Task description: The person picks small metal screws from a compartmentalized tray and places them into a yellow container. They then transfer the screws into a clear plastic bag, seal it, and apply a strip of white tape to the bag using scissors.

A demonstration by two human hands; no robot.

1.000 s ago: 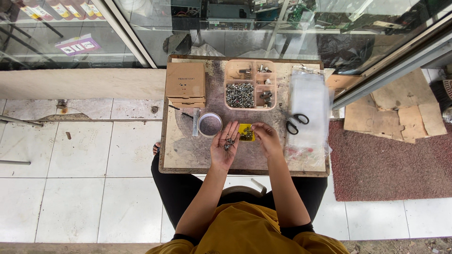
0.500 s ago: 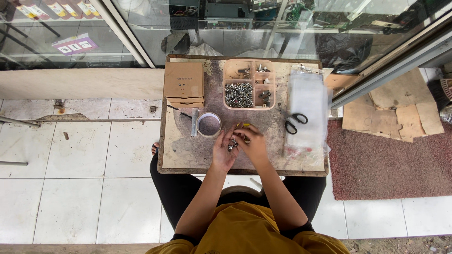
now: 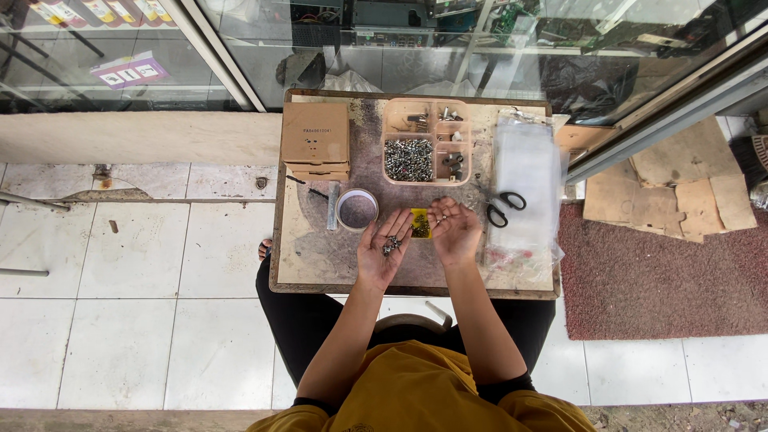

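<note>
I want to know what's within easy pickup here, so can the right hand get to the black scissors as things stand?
Probably yes. The right hand is palm up just left of the black scissors, which lie in the open on the clear plastic bags. Nothing stands between them.

Compartment tray (image 3: 426,142) at table (image 3: 320,256) far edge; cardboard boxes (image 3: 315,140) left of it, plastic bags (image 3: 524,172) right. Round tin (image 3: 357,210) before tray; scissors (image 3: 504,206) on bags. Screws (image 3: 391,244) lie in left hand (image 3: 384,252), right hand (image 3: 454,230) just beside.
</note>
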